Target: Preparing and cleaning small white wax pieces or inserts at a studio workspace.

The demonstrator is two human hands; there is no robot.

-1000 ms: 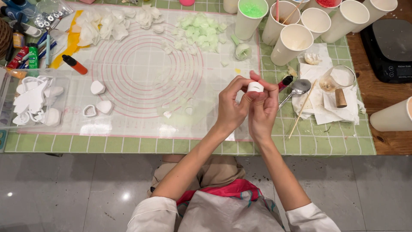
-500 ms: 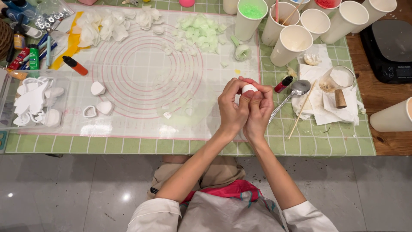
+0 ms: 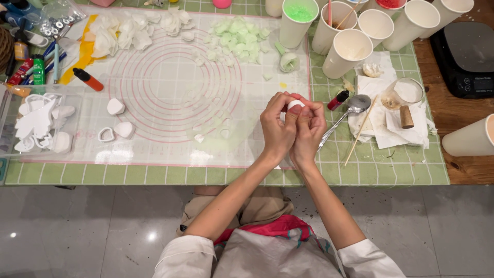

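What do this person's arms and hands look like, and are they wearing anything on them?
Both hands, the left hand and right hand, are bare: no gloves, and no rings or watch that I can make out. The forearms are bare too, with white sleeves pushed up to about the elbows.

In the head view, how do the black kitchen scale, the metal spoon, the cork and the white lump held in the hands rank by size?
Largest to smallest:
1. black kitchen scale
2. metal spoon
3. brown cork; white lump looks similar, mostly hidden by fingers, so unsure.
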